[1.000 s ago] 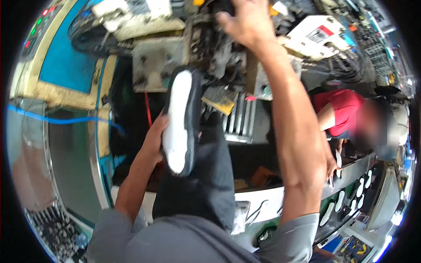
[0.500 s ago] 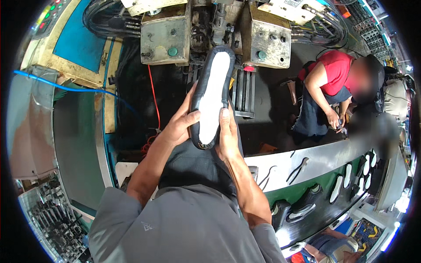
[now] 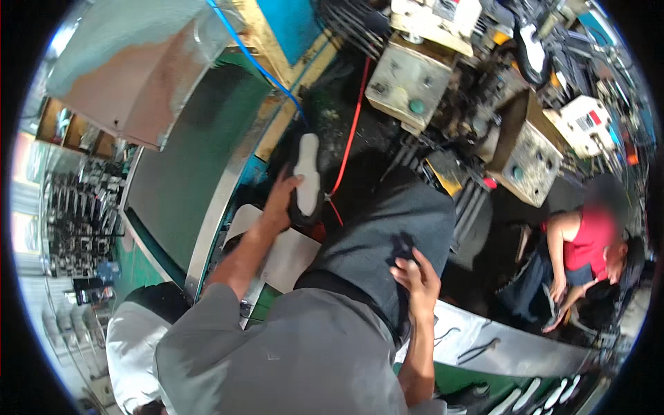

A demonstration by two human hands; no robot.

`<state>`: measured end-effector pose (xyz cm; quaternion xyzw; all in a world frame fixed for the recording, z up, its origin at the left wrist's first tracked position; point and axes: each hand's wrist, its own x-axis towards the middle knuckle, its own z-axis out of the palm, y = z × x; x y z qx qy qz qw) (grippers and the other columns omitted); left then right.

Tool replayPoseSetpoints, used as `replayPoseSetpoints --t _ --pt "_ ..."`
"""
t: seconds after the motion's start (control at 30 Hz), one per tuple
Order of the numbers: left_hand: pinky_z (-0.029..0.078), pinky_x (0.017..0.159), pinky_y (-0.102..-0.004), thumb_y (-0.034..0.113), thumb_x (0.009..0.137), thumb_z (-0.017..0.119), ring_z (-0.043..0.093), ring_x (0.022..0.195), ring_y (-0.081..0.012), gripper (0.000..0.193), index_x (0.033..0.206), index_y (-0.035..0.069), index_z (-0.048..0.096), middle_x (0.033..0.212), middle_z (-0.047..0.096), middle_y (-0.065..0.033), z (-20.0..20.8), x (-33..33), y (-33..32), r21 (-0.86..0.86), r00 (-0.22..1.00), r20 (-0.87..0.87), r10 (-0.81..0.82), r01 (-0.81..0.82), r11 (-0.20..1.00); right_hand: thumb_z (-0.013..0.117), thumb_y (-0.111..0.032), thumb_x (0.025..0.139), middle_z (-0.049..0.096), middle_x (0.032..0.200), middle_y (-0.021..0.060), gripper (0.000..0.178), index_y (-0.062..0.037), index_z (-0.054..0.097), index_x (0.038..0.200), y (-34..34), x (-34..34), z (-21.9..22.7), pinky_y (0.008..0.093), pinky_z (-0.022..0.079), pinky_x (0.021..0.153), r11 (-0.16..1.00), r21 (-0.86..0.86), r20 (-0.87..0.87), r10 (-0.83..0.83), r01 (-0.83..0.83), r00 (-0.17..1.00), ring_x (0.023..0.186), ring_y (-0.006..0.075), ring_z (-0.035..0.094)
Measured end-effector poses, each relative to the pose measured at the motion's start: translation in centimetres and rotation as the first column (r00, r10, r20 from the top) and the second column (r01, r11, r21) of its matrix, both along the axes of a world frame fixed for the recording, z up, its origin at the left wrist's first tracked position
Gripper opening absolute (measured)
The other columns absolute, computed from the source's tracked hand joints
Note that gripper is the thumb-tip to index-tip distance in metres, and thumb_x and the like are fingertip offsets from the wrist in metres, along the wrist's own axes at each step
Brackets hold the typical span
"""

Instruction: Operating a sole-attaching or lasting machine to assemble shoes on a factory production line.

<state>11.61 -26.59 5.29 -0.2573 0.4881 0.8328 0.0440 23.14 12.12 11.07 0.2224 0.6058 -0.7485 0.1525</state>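
Observation:
My left hand (image 3: 279,204) is closed on a black shoe upper (image 3: 301,216), its long pale underside (image 3: 308,173) turned up. It grips the shoe from the left side, thumb on the pale surface, beyond the edge of a small white panel (image 3: 290,263). My right hand (image 3: 420,282) hovers over my dark trousers (image 3: 380,238), with fingers loosely bent and apart. I see nothing in it; a dark patch like a shadow lies on the trousers just beyond its fingertips.
Left stands a dark conveyor belt (image 3: 200,162) with a metal edge. Ahead are grimy control boxes (image 3: 408,86) and a black shoe (image 3: 531,52) at the machine. A red cable (image 3: 354,121) hangs down. At right a person (image 3: 581,242) works near a bench with pliers (image 3: 478,351) and several shoes.
The view has turned left. Both hands held a shoe in front of the machine; now my right hand is off it, and my left holds a shoe farther left, beside the conveyor.

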Motion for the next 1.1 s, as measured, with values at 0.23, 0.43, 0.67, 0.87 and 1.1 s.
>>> replayPoseSetpoints --t 0.23,0.43,0.67,0.87,1.1 --pt "0.046 0.123 -0.045 0.025 0.087 0.084 0.062 0.139 -0.0402 0.092 0.169 0.009 0.045 0.148 0.066 -0.0306 -0.2 -11.8 -24.0 -0.968 0.997 0.071 0.03 0.062 0.241 0.068 -0.022 0.113 0.078 0.124 0.0239 0.042 0.002 0.063 0.147 4.8 2.7 -2.7 0.0426 0.066 0.094 0.984 0.015 -0.047 -0.178 0.179 0.983 0.103 0.0308 0.08" --pt "0.052 0.114 -0.0417 0.01 0.102 0.067 0.07 0.129 -0.0284 0.047 0.149 0.004 0.069 0.146 0.072 -0.0195 -5.2 -22.1 -19.8 -0.997 0.893 0.015 -0.45 0.044 0.055 0.069 -0.027 0.111 0.075 0.13 0.023 0.053 0.0084 0.06 0.15 9.1 8.0 -3.0 0.045 0.062 0.107 0.877 0.195 -0.142 -0.417 0.438 0.898 0.12 0.0311 0.075" --pt "0.057 0.114 -0.0399 0.024 0.112 0.065 0.071 0.13 -0.029 0.054 0.156 -0.006 0.055 0.143 0.068 -0.0201 -5.0 -15.8 15.2 -0.34 0.623 -0.188 -0.759 0.684 0.645 0.072 -0.023 0.105 0.083 0.113 0.0222 0.045 0.0063 0.07 0.138 17.6 35.9 -9.3 0.0372 0.059 0.095 0.319 0.771 -0.055 -0.829 0.551 0.557 0.105 0.027 0.079" --pt "0.06 0.111 -0.0428 0.012 0.111 0.066 0.073 0.127 -0.0327 0.049 0.153 -0.01 0.055 0.144 0.067 -0.0238 -2.6 -6.4 28.6 -0.111 0.46 -0.131 -0.878 0.874 0.474 0.091 -0.041 0.084 0.068 0.144 0.0308 0.089 -0.0053 0.056 0.158 7.9 57.4 -12.4 0.047 0.05 0.119 0.26 0.963 0.23 -0.929 0.069 0.289 0.137 0.0416 0.066" --pt "0.06 0.109 -0.0404 0.017 0.112 0.065 0.074 0.119 -0.0268 0.045 0.15 -0.008 0.061 0.135 0.071 -0.0199 -2.3 -5.4 27.6 -0.394 0.285 0.027 -0.958 0.884 0.251 0.099 -0.033 0.078 0.05 0.16 0.0369 0.12 -0.0063 0.03 0.173 10.8 61.8 -13.8 0.0532 0.041 0.127 0.319 0.91 0.23 -0.919 0.263 0.319 0.155 0.048 0.046"
